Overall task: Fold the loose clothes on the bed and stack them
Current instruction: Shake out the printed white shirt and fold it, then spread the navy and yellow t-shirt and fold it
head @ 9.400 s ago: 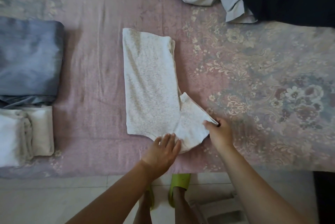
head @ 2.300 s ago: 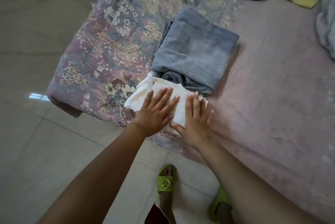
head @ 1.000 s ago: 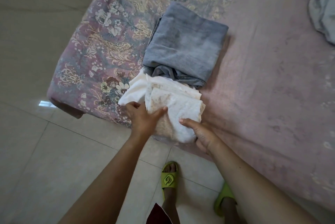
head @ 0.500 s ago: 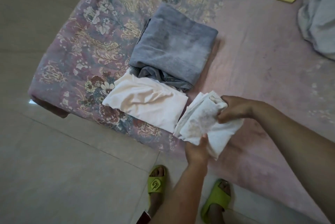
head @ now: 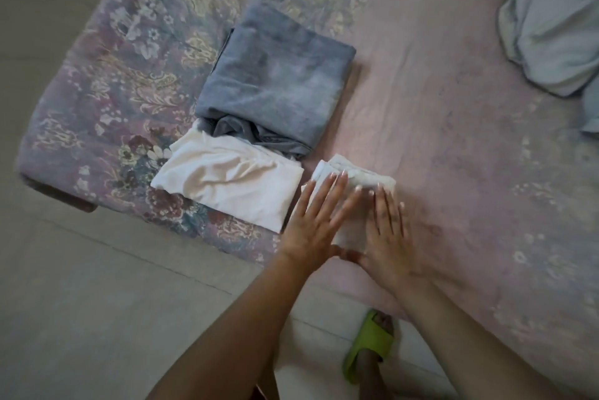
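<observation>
Bundle (head: 363, 174) now down, hands (head: 350, 231) flat

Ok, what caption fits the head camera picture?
Both hands press a folded white garment flat on the bed.

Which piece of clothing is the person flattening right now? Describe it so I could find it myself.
Start at the big folded blue-grey garment near the bed's corner; just in front lies a flat cream-white folded cloth. To the right of that cloth sits the small speckled white folded bundle. Unlike its neighbours, it is the smallest, and both flat hands, left and right, press on it.
</observation>
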A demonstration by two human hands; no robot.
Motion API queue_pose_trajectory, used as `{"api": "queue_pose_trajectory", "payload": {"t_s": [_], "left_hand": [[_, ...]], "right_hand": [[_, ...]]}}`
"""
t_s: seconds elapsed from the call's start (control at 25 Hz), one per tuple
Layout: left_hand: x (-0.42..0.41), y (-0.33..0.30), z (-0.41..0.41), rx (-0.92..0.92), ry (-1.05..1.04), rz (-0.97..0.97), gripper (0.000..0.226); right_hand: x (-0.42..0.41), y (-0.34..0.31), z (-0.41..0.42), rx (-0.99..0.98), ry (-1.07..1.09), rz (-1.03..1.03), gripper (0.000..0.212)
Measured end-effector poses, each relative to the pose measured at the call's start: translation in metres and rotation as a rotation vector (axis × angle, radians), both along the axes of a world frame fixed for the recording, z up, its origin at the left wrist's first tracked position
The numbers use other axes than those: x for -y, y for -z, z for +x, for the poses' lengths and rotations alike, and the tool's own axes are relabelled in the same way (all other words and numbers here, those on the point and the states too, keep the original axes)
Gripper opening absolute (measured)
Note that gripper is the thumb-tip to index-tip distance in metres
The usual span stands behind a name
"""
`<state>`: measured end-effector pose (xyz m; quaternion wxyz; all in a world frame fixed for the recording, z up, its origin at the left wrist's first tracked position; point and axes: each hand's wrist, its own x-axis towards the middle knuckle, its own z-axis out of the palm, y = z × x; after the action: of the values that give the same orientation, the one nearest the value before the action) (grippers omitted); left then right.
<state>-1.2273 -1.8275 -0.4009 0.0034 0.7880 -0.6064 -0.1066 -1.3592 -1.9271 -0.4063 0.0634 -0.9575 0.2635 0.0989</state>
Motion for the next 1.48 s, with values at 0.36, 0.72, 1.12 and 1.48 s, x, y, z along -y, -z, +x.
{"api": "queue_pose_trajectory", "payload": {"t_s": [0.36,0.72,1.12,1.48], "left_hand": [[0.066,0.043,0.033,0.066,0.053,0.474,0.143],[0.070,-0.063,0.024,-0.044,0.090,0.615,0.069],[0.251,-0.169,-0.024,-0.171,0.011,0.691,0.040],[0.394,-0.033,0.027,0.107,-0.065,0.543,0.054]], "right_hand": [[0.035,0.048,0.032,-0.378,0.161,0.218,0.150],[0.055,-0.057,0.003,-0.281,0.170,0.395,0.063],[0.252,-0.164,-0.085,-0.345,0.410,0.621,0.047],[0.423,-0.095,-0.055,-0.307,0.302,0.564,0.031]]}}
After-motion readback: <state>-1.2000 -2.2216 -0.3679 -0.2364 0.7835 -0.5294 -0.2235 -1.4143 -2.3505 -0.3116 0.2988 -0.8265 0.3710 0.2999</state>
